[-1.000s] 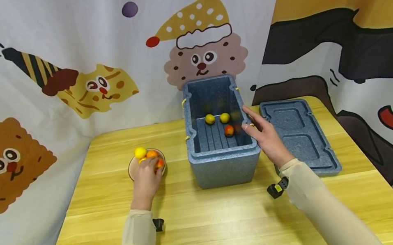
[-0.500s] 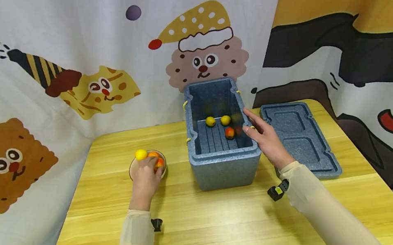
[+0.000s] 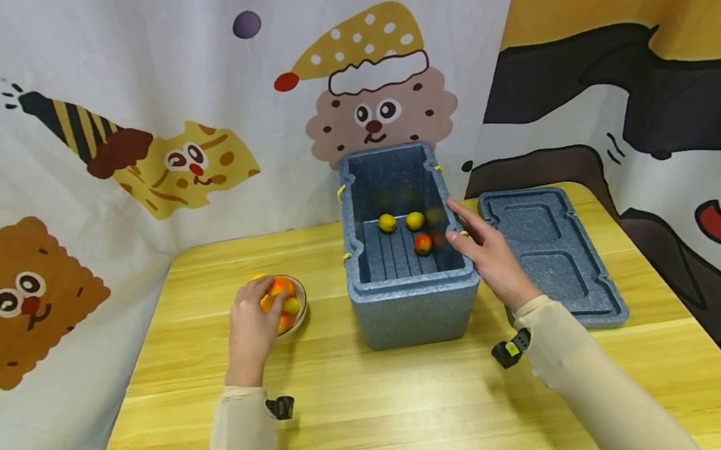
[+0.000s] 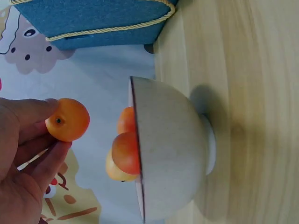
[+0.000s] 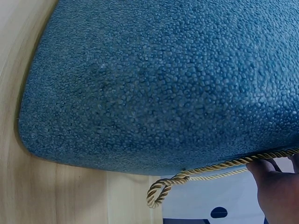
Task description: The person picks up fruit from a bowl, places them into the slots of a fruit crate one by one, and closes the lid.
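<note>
In the left wrist view, my left hand [image 4: 28,140] pinches a small orange-coloured fruit [image 4: 70,120] between thumb and fingers, lifted clear of the bowl [image 4: 173,144]. From the head view, that left hand [image 3: 251,327] is over the left side of the bowl [image 3: 303,305], hiding part of it. Several orange, red and yellow fruits lie in the bowl. My right hand [image 3: 491,257] rests with extended fingers against the right rim of the grey-blue foam box [image 3: 417,316]. Two yellow fruits [image 3: 388,223] and a red-orange fruit [image 3: 423,244] lie inside the box.
The box's lid [image 3: 552,253] lies flat on the wooden table [image 3: 386,419], right of the box. A twisted rope [image 5: 219,166] runs along the box's side. Behind the table hangs a printed cloth [image 3: 207,47].
My left hand has risen from among the fruits and drawn back to the left, now with an orange-coloured fruit in its fingers. My right hand stays at the box rim.
</note>
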`<state>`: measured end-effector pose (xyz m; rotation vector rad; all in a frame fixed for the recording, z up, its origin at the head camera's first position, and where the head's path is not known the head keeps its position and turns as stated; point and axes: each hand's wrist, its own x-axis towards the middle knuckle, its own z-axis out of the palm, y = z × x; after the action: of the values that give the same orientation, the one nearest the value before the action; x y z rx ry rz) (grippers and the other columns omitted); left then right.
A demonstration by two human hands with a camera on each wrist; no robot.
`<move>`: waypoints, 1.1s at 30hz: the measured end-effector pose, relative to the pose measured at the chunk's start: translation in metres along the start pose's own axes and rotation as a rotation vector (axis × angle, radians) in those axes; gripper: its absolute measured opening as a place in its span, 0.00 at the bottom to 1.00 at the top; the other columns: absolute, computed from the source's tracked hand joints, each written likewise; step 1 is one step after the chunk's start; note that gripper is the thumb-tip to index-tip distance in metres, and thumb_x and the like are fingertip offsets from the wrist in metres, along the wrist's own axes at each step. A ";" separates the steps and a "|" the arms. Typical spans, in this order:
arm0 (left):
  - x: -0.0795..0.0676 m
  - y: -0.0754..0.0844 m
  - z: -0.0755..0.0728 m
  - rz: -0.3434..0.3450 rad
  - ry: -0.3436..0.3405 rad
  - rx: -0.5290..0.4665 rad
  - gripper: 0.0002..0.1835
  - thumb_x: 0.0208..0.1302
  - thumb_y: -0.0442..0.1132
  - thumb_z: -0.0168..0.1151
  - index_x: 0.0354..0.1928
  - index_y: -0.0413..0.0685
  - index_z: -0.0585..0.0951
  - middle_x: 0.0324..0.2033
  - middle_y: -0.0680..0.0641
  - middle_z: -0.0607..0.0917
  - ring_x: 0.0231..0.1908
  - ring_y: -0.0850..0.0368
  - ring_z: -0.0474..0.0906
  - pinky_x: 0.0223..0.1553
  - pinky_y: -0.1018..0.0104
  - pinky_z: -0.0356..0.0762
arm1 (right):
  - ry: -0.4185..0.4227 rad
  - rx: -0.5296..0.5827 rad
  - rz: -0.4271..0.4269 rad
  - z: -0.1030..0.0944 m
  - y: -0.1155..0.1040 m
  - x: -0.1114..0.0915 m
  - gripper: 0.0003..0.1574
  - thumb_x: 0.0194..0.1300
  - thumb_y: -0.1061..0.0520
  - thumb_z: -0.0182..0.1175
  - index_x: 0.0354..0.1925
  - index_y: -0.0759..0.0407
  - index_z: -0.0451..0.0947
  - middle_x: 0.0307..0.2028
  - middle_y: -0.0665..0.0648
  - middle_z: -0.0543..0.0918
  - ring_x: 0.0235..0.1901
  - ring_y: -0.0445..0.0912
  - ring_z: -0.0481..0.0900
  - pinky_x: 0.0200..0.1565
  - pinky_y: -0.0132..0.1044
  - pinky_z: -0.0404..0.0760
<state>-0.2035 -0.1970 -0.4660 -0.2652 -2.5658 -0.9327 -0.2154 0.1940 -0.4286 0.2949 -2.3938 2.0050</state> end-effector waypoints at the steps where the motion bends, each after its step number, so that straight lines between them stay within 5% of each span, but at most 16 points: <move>1: 0.001 0.000 -0.001 0.005 0.009 -0.007 0.19 0.60 0.28 0.69 0.52 0.27 0.80 0.49 0.32 0.81 0.51 0.35 0.76 0.52 0.44 0.75 | 0.002 -0.001 0.004 0.000 0.000 0.000 0.36 0.75 0.45 0.53 0.76 0.39 0.55 0.75 0.44 0.52 0.73 0.49 0.48 0.69 0.57 0.51; 11: 0.015 0.009 -0.010 0.013 0.091 -0.263 0.17 0.60 0.27 0.69 0.51 0.30 0.81 0.48 0.36 0.82 0.51 0.41 0.79 0.48 0.55 0.80 | 0.004 -0.004 0.019 -0.001 0.003 0.001 0.35 0.74 0.42 0.53 0.75 0.36 0.56 0.74 0.41 0.53 0.73 0.46 0.48 0.70 0.55 0.51; 22: 0.044 0.039 -0.026 -0.166 0.080 -0.563 0.17 0.62 0.33 0.69 0.53 0.38 0.83 0.52 0.42 0.82 0.49 0.48 0.81 0.47 0.68 0.79 | 0.001 0.000 0.027 -0.002 0.005 0.002 0.36 0.75 0.45 0.52 0.76 0.38 0.54 0.75 0.43 0.52 0.73 0.47 0.46 0.70 0.55 0.50; 33: 0.080 0.073 -0.032 -0.143 0.050 -0.556 0.18 0.63 0.42 0.69 0.53 0.42 0.84 0.48 0.45 0.85 0.51 0.56 0.80 0.48 0.68 0.79 | 0.016 0.000 0.014 -0.001 0.004 0.001 0.36 0.73 0.41 0.53 0.75 0.36 0.57 0.74 0.41 0.54 0.73 0.46 0.50 0.69 0.55 0.53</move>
<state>-0.2439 -0.1592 -0.3681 -0.2065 -2.2518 -1.6753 -0.2173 0.1949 -0.4318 0.2621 -2.3926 2.0056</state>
